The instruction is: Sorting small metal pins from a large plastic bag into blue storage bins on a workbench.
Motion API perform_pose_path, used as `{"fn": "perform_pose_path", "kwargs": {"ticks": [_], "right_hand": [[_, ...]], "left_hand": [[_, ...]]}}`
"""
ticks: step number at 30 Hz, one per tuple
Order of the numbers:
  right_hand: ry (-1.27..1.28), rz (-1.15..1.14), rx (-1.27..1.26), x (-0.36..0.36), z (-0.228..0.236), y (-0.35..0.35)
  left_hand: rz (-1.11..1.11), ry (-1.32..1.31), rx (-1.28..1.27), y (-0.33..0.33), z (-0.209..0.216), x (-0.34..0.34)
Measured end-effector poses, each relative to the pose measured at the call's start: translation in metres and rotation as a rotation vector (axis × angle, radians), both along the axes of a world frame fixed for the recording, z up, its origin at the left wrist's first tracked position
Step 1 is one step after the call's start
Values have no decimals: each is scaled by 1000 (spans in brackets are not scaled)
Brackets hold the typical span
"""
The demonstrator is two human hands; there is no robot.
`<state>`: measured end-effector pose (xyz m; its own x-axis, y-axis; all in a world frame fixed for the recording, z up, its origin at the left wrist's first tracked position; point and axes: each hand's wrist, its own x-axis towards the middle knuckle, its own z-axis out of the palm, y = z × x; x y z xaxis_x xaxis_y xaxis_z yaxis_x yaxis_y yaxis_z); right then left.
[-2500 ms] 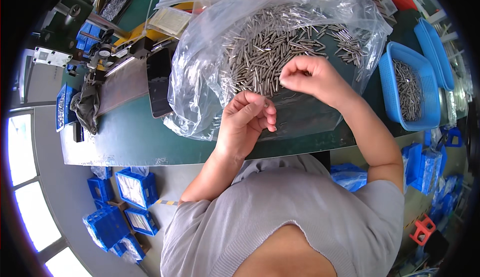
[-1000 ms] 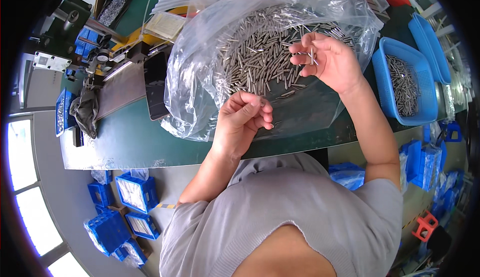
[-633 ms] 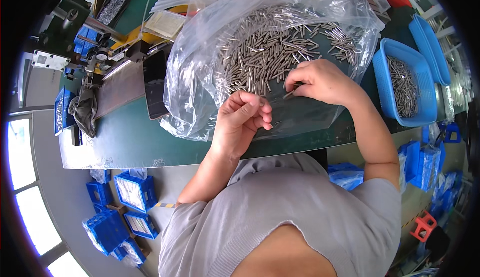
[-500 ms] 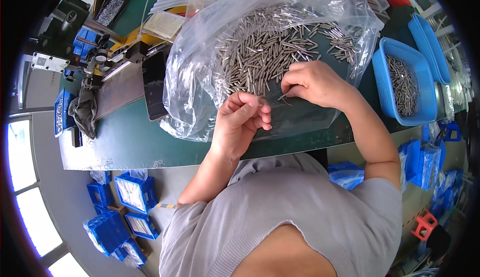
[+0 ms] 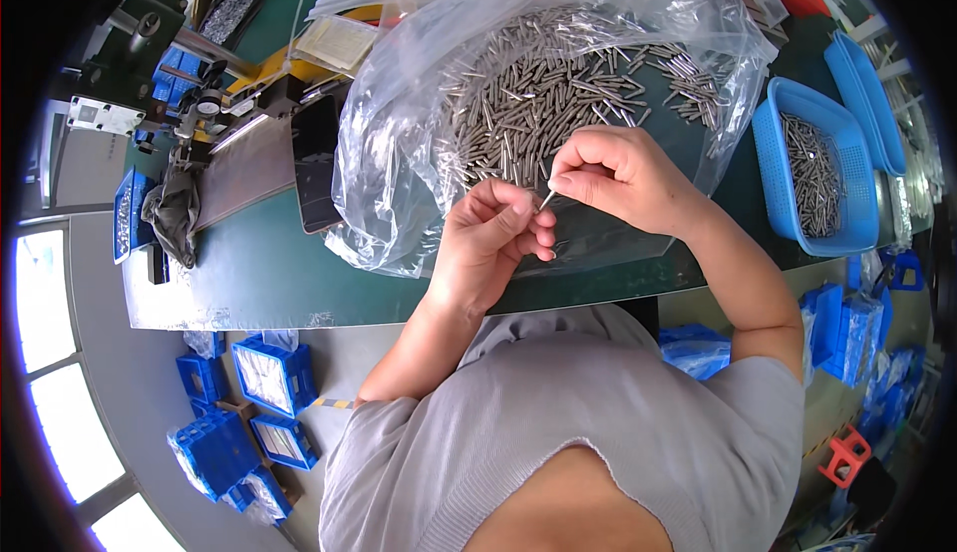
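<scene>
Pin [image 5: 546, 200] slants above the surface [image 5: 264, 293] | my right hand [image 5: 630, 178] pinches its upper end | my left hand [image 5: 482, 243], curled, sits at its lower end, hold unclear | pin heap [image 5: 533, 103] beyond, amid clear bag [image 5: 384, 173]

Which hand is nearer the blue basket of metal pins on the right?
Right. The right hand is to the left of the blue basket, apart from it; the left hand is farther left, with the right hand between it and the basket.
</scene>
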<state>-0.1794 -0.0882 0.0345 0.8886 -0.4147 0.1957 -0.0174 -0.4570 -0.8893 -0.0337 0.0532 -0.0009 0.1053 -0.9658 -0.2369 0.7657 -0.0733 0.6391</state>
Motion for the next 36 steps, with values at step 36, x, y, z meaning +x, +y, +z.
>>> {"fn": "perform_pose_path", "kwargs": {"ticks": [36], "right_hand": [[460,-9,-356,-22,2,-40]], "left_hand": [[31,25,-40,1,-3,2]]}}
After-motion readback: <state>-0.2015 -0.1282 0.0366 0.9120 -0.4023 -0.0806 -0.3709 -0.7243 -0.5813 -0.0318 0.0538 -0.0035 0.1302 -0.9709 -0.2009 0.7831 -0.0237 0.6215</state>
